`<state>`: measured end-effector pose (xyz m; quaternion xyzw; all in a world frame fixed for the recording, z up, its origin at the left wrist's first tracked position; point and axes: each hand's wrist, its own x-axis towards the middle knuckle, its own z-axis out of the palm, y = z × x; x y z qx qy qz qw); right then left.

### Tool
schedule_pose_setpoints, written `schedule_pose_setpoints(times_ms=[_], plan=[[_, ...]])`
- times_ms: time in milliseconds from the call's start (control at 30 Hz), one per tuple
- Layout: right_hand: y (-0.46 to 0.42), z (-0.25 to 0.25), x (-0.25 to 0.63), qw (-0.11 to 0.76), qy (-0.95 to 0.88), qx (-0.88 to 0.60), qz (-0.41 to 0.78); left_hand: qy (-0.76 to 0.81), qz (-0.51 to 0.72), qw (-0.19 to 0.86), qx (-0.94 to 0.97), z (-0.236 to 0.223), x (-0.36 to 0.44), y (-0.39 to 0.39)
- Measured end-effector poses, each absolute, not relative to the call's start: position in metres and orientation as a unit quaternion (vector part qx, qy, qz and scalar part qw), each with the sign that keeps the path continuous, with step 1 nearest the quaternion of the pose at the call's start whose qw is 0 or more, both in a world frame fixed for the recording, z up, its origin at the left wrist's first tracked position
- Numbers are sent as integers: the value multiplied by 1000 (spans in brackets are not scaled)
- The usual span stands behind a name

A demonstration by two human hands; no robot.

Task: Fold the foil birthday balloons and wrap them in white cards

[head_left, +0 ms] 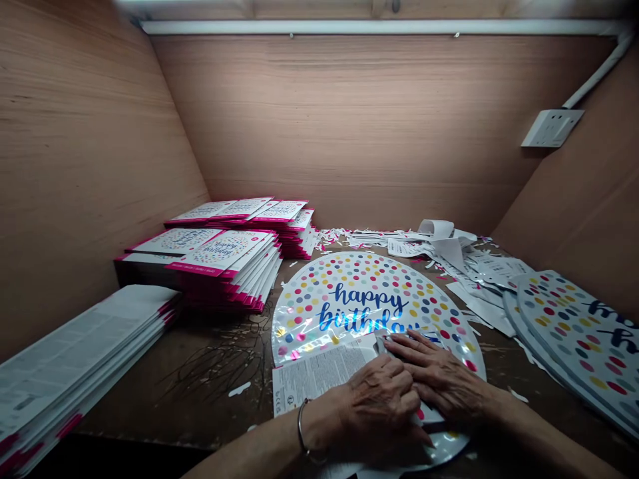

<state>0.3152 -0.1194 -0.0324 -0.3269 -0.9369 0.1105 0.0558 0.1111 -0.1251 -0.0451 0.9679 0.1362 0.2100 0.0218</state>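
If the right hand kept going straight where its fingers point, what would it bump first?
The right hand would probably bump the printed paper sheet first, though depth is hard to tell.

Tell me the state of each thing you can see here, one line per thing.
Left hand: curled on the printed sheet, bangle on wrist.
Right hand: flat, on the foil balloon.
Foil balloon: lying flat, printed side up.
Printed sheet: lying on the balloon, partly under the left hand.
Packaged balloons: in tidy stacks.
Loose balloons: piled, running out of view.
Paper scraps: strewn in a loose heap.
Wall socket: nothing plugged in.
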Motion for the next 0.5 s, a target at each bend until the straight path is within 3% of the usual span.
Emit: schedule_pose_setpoints(times_ms=[133, 367, 500], plan=[[-127, -35, 315, 49, -935, -332, 117, 82, 212, -9, 974, -55, 114, -121], [-131, -38, 268, 132, -921, -332, 152, -42, 151, 7, 988, -29, 114, -108], [-133, -44, 248, 176, -880, -408, 170, 52, 132, -30, 989, -6, 73, -101]])
